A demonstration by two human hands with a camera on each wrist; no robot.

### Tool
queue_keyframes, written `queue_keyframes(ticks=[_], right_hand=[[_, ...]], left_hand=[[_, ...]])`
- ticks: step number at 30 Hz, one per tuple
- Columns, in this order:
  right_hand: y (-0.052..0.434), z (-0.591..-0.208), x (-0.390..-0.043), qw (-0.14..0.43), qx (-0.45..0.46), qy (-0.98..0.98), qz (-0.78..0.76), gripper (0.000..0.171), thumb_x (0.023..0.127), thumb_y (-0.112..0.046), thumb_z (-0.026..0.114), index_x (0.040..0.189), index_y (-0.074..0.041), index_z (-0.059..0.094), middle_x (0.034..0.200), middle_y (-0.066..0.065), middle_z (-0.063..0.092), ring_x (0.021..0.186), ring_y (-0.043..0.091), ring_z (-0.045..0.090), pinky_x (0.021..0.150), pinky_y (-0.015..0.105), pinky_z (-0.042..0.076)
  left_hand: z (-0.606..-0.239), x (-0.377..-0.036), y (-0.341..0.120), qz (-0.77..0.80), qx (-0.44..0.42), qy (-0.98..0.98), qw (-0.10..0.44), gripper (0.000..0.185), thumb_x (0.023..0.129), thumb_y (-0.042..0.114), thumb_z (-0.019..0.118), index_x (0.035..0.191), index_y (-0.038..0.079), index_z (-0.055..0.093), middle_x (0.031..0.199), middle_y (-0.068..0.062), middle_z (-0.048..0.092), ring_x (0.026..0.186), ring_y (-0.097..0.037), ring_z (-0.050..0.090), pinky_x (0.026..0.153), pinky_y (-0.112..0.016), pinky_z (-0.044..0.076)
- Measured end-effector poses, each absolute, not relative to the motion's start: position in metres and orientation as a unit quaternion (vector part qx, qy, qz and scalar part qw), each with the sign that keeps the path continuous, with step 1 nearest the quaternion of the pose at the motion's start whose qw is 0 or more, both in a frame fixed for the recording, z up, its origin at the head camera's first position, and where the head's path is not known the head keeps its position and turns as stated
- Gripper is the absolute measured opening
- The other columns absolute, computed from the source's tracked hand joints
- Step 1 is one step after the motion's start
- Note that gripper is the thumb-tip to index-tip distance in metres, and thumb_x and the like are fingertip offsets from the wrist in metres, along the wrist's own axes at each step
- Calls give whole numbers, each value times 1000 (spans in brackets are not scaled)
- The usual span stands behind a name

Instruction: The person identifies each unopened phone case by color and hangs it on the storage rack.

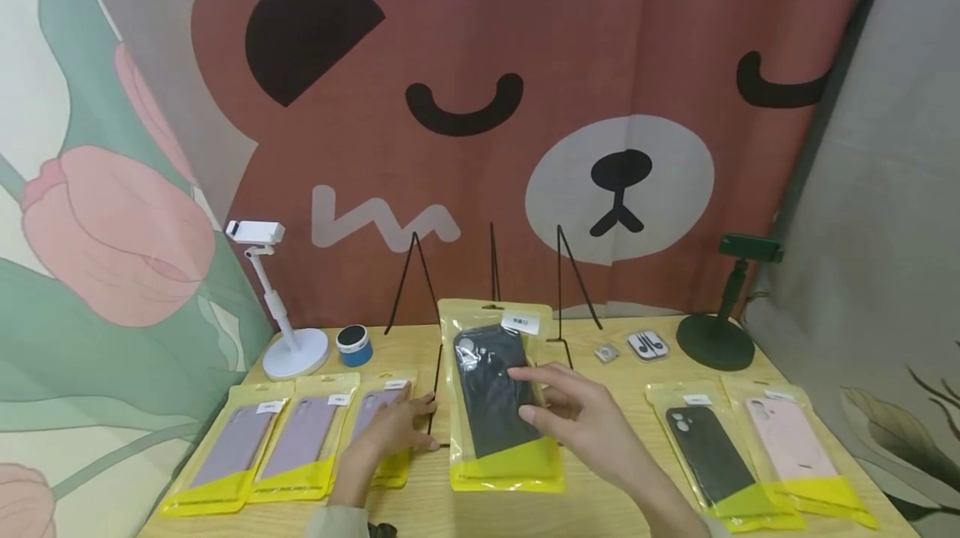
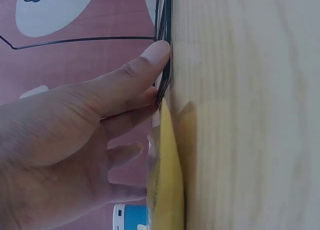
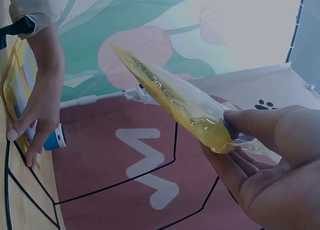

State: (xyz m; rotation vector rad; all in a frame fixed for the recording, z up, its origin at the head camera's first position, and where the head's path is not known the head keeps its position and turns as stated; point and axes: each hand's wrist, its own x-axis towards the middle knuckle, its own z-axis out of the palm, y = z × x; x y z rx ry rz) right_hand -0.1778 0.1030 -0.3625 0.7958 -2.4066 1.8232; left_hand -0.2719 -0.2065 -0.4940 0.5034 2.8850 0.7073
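the right hand (image 1: 581, 413) holds a yellow-edged pouch with a black phone case (image 1: 487, 396), its fingers and thumb pinching the pouch's right side. this pouch is raised over the middle of the table (image 1: 592, 496), in front of the wire stand (image 1: 431, 288), with its label end up and its solid yellow end down. in the right wrist view, space shows between it and the tabletop.

the left hand (image 1: 390, 430) is low at the stand's base, thumb and finger closed narrowly on the black wire, the other fingers spread apart. the end of the third purple-case pouch (image 1: 390, 471) lies just beside those fingers; whether they touch it i cannot tell.

that pouch is the innermost of three purple-case pouches along the table's left part; the outermost one (image 1: 225, 459) lies close to the left edge, and the middle one (image 1: 300, 442) sits between. towards the right edge, a second black-case pouch (image 1: 708, 455) and a pink-case pouch (image 1: 795, 446) overlap slightly. a strip of bare wood runs between these two groups, under the held pouch and the right forearm.

at the back left corner stands a white phone holder (image 1: 292, 355), with a blue speaker (image 1: 355, 346) near it; at the back right corner, a dark green phone holder (image 1: 716, 342) with boxed earphones (image 1: 647, 346) just beside.
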Motion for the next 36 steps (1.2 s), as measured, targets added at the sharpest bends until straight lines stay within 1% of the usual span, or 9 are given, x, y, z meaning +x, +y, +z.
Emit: queue_keyframes(ticks=[7,12,17,22,26,29,31,33,36], right_hand=[[96,-367,-192,20,233,-782,578,39,89,-24,70,127,-28,63,110,6,58,88,19,65,71,28,56],[95,-372,-198,29,227,-791,568,40,89,-21,70,127,-28,62,106,6,57,75,14,63,63,25,54],[96,-375,-205,33,222,-794,566,41,89,-20,70,128,-30,61,108,5,57,54,6,43,51,20,43],[96,-381,-223,46,217,-800,557,40,91,-19,67,128,-33,61,125,-2,58,51,7,37,48,20,40],[96,-384,-242,61,226,-804,546,39,93,-16,64,129,-31,61,137,0,54,86,15,63,72,31,55],[94,-383,-262,74,236,-800,546,39,94,-13,63,129,-28,61,139,1,53,121,25,54,94,46,50],[92,-382,-277,87,241,-798,545,39,94,-11,63,129,-27,61,139,0,54,129,27,48,101,51,44],[90,-382,-291,98,241,-800,541,39,93,-9,63,129,-26,62,135,-1,56,125,23,50,101,51,44],[89,-383,-311,105,233,-807,533,40,93,-9,63,130,-25,61,101,1,62,86,16,59,79,40,54]], left_hand=[[-490,-275,-205,246,157,954,76,64,74,28,82,131,8,60,147,-8,45,142,-45,16,108,-69,13],[-489,-275,-203,250,151,953,81,65,74,29,81,132,8,59,148,-8,44,142,-46,15,109,-68,12],[-492,-273,-204,252,146,953,82,64,74,28,82,131,8,60,147,-8,45,141,-47,16,109,-67,12],[-494,-274,-205,254,150,952,78,63,74,28,82,131,8,60,147,-8,45,142,-46,16,109,-68,12],[-495,-273,-207,252,152,953,80,64,74,29,82,131,8,60,147,-7,45,141,-46,17,109,-68,13],[-495,-274,-209,253,155,952,76,64,74,28,82,130,7,61,146,-7,46,141,-47,17,109,-69,13],[-494,-275,-209,255,158,951,71,64,74,28,82,130,7,61,146,-7,47,141,-47,18,108,-69,13],[-495,-275,-210,257,161,950,71,65,73,29,82,131,7,60,146,-6,47,141,-47,18,108,-69,13],[-496,-275,-210,257,164,950,71,66,72,31,83,130,7,60,146,-6,47,141,-47,18,108,-69,13]])
